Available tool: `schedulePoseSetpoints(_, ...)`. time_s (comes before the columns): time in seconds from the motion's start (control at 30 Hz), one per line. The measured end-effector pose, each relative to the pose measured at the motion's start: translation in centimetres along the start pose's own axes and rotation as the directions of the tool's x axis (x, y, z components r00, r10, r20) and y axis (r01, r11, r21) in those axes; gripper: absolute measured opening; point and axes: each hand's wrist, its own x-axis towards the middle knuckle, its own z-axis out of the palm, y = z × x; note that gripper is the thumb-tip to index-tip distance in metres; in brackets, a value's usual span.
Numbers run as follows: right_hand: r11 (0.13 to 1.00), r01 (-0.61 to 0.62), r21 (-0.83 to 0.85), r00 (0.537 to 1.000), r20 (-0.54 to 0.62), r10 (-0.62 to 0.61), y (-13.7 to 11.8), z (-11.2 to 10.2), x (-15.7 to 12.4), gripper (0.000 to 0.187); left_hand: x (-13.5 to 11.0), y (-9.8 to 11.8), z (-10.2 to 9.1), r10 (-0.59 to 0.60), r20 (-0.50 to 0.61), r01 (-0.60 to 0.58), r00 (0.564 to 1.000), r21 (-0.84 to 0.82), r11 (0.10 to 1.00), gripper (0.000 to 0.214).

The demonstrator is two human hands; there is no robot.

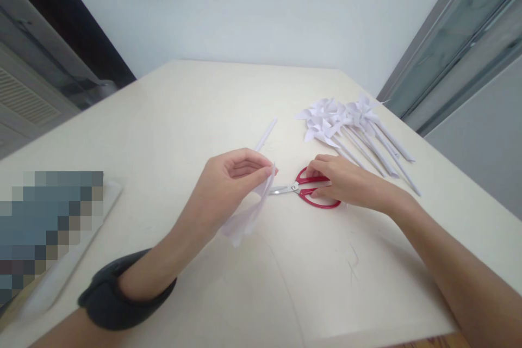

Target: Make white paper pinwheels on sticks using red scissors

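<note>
The left hand pinches a white paper sheet by its top edge above the middle of the worktop; it looks light, limp and easily torn. Just to the right, the right hand grips the loops of the stiff red scissors, which lie flat; the loops look like the surest hold.

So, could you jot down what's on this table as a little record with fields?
Left hand: pinches a thin white paper sheet, lifted off the table
Right hand: closed on red-handled metal scissors, which lie flat with blades toward the sheet
Far right: pile of white paper pinwheels on paper sticks
Behind left hand: single rolled white paper stick
Surface: cream table
Left wrist: black band
</note>
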Motion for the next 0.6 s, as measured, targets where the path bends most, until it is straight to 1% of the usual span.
schedulePoseSetpoints(0.07, 1.000, -0.009, -0.006, 0.997, -0.077, 0.009, -0.1, 0.0, 0.2, 0.019, -0.1, 0.2, 0.0, 0.014, -0.049, -0.014, 0.999, 0.006, 1.000, 0.011)
schedulePoseSetpoints(0.1, 0.999, -0.026, 0.030, 0.993, -0.118, 0.030, -0.2, -0.1, 0.3, 0.019, -0.2, 0.3, 0.0, 0.021, -0.074, -0.021, 0.997, 0.003, 1.000, 0.011)
schedulePoseSetpoints(0.17, 0.979, -0.043, 0.200, 0.978, -0.192, 0.082, -0.4, -0.2, 0.6, 0.017, -0.3, 0.4, -0.1, 0.032, -0.124, -0.035, 0.992, -0.021, 0.999, 0.011)
schedulePoseSetpoints(0.23, 0.908, 0.027, 0.418, 0.964, -0.250, 0.087, -0.8, -0.1, 0.8, 0.015, -0.3, 0.3, -0.1, 0.036, -0.162, -0.044, 0.986, -0.050, 0.998, 0.011)
schedulePoseSetpoints(0.3, 0.807, 0.119, 0.578, 0.959, -0.276, 0.057, -1.5, 0.2, 0.9, 0.019, -0.2, 0.3, -0.2, 0.028, -0.181, -0.044, 0.983, -0.083, 0.996, 0.011)
schedulePoseSetpoints(0.33, 0.770, 0.138, 0.623, 0.963, -0.266, 0.043, -2.0, 0.4, 0.8, 0.023, -0.2, 0.3, -0.2, 0.021, -0.180, -0.040, 0.983, -0.103, 0.994, 0.010)
schedulePoseSetpoints(0.37, 0.747, 0.130, 0.652, 0.972, -0.231, 0.032, -2.5, 0.6, 0.7, 0.027, -0.2, 0.3, -0.2, 0.014, -0.174, -0.036, 0.985, -0.124, 0.992, 0.010)
schedulePoseSetpoints(0.43, 0.735, 0.078, 0.674, 0.993, -0.121, 0.006, -3.5, 0.9, 0.4, 0.033, -0.2, 0.4, -0.2, 0.005, -0.154, -0.030, 0.988, -0.162, 0.986, 0.011)
schedulePoseSetpoints(0.5, 0.743, 0.040, 0.669, 0.999, -0.040, -0.018, -4.4, 1.0, -0.1, 0.037, -0.2, 0.4, -0.2, 0.003, -0.143, -0.030, 0.990, -0.182, 0.983, 0.013)
schedulePoseSetpoints(0.53, 0.750, 0.031, 0.660, 0.999, -0.028, -0.017, -4.8, 1.0, -0.2, 0.037, -0.3, 0.4, -0.1, -0.003, -0.141, -0.024, 0.990, -0.186, 0.982, 0.015)
schedulePoseSetpoints(0.6, 0.774, 0.021, 0.633, 0.998, -0.055, 0.017, -5.3, 0.9, -0.5, 0.036, -0.4, 0.4, -0.1, -0.025, -0.135, -0.001, 0.991, -0.187, 0.982, 0.016)
